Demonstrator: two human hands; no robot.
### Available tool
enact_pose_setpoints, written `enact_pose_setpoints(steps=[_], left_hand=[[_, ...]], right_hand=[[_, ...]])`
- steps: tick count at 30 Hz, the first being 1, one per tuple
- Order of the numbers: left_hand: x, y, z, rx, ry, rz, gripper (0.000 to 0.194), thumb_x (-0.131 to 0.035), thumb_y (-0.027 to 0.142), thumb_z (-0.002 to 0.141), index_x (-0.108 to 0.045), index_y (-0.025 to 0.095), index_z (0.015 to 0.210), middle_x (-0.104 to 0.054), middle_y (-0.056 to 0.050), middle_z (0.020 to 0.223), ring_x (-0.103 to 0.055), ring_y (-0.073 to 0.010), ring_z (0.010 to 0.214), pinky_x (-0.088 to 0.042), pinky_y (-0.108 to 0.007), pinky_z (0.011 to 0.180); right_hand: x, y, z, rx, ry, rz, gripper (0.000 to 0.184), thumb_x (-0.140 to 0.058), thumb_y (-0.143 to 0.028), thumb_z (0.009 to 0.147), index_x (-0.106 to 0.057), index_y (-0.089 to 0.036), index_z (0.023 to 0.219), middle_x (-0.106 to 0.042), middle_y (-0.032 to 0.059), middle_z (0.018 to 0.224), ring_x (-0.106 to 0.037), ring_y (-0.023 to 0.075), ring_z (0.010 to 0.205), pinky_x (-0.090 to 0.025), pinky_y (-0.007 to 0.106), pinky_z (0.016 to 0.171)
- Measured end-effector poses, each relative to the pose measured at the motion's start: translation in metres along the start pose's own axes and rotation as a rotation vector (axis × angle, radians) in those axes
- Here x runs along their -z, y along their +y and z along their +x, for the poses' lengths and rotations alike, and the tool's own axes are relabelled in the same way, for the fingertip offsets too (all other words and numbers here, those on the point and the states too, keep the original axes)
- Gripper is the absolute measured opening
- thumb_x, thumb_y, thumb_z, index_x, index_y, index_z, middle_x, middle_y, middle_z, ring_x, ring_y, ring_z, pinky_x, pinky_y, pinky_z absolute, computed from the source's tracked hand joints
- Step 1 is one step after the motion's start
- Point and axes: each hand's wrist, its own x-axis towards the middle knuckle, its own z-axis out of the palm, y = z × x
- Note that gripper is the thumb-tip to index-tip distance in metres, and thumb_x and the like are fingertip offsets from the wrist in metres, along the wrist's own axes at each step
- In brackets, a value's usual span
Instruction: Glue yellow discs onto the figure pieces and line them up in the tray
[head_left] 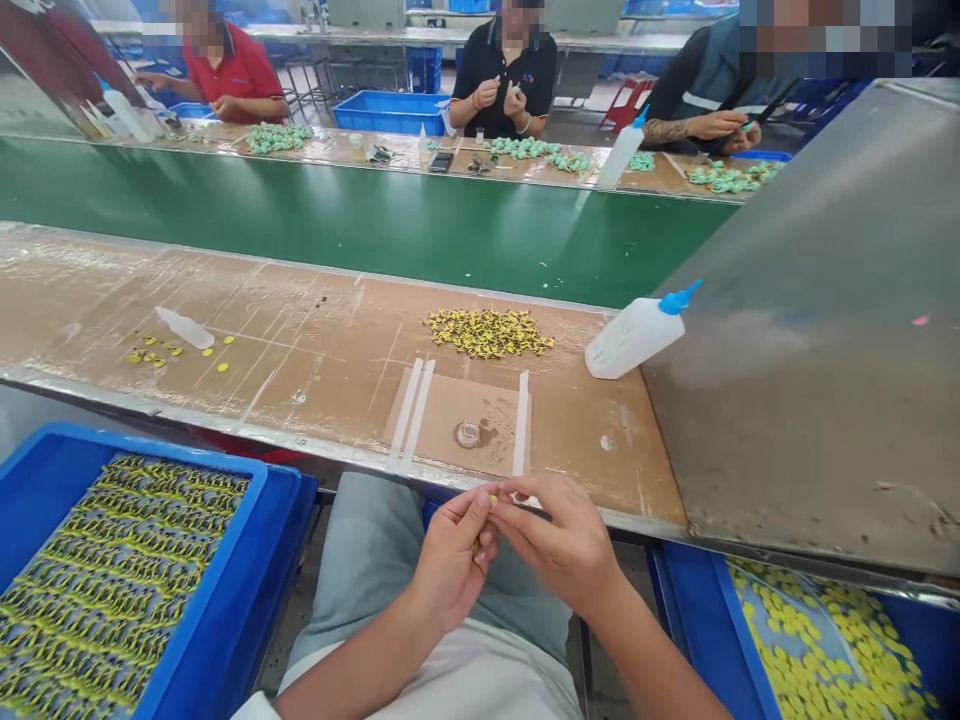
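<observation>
Above my lap, just in front of the bench edge, my left hand point(457, 550) pinches a small yellow piece point(493, 503) between thumb and fingers. More yellow shows lower down, inside its curled fingers. My right hand point(559, 535) meets it from the right, its fingertips closed on the same yellow piece. The fingers cover most of the piece, so its shape is unclear. Beyond the hands, a cardboard sheet point(442, 415) with white tape strips lies on the bench, a small round cap-like thing point(468, 433) on it beside dark wet spots. Behind lies a pile of small yellow-and-black pieces point(489, 333).
A white squeeze bottle point(636, 338) leans at the right by a metal panel point(810, 350). A smaller bottle point(185, 328) lies left. Blue trays stand at both sides: yellow-and-black pieces point(112, 570) left, yellow discs point(832, 640) right. Co-workers sit across the green belt point(360, 220).
</observation>
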Motion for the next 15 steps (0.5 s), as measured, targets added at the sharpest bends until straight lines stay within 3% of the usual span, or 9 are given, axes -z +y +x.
enact_pose_setpoints(steps=[5, 9, 11, 13, 15], left_hand=[[0.011, 0.021, 0.002, 0.033, 0.006, 0.067, 0.027, -0.077, 0.029, 0.079, -0.075, 0.009, 0.096, -0.066, -0.004, 0.073, -0.055, -0.0039, 0.056, -0.045, -0.011, 0.048], [0.020, 0.052, 0.010, 0.040, 0.117, 0.103, 0.024, -0.081, 0.021, 0.074, -0.075, 0.010, 0.094, -0.073, -0.009, 0.085, -0.066, -0.0090, 0.066, -0.053, -0.013, 0.053], [0.025, 0.073, 0.020, 0.013, 0.147, 0.106, 0.019, -0.079, 0.015, 0.076, -0.075, 0.009, 0.093, -0.075, -0.010, 0.087, -0.067, -0.0092, 0.066, -0.056, -0.013, 0.056], [0.029, 0.095, 0.033, -0.029, 0.150, 0.114, 0.014, -0.073, 0.010, 0.080, -0.075, 0.008, 0.094, -0.075, -0.010, 0.086, -0.068, -0.0088, 0.065, -0.058, -0.014, 0.059], [0.031, 0.115, 0.048, -0.076, 0.156, 0.130, 0.013, -0.069, 0.005, 0.082, -0.074, 0.007, 0.094, -0.075, -0.010, 0.084, -0.069, -0.0085, 0.064, -0.058, -0.013, 0.060]], right_hand=[[0.001, 0.000, 0.024, -0.101, -0.059, 0.209, 0.016, -0.068, -0.017, 0.084, -0.071, -0.025, 0.098, -0.071, 0.0072, 0.105, -0.068, 0.0181, 0.088, -0.056, 0.033, 0.077], [0.015, 0.020, 0.047, -0.180, -0.034, 0.320, 0.014, -0.072, -0.021, 0.082, -0.073, -0.025, 0.096, -0.073, 0.0049, 0.100, -0.070, 0.0171, 0.088, -0.057, 0.028, 0.079], [0.016, 0.041, 0.060, -0.274, 0.015, 0.258, 0.003, -0.071, -0.025, 0.083, -0.073, -0.025, 0.085, -0.074, 0.0024, 0.088, -0.070, 0.0159, 0.079, -0.056, 0.027, 0.073], [0.009, 0.070, 0.073, -0.451, 0.116, 0.078, 0.009, -0.068, -0.031, 0.084, -0.073, -0.024, 0.084, -0.073, 0.0019, 0.079, -0.067, 0.0161, 0.069, -0.055, 0.028, 0.067], [-0.003, 0.104, 0.083, -0.601, 0.146, -0.146, 0.017, -0.062, -0.033, 0.086, -0.073, -0.022, 0.094, -0.074, 0.0040, 0.083, -0.066, 0.0179, 0.068, -0.054, 0.032, 0.066]])
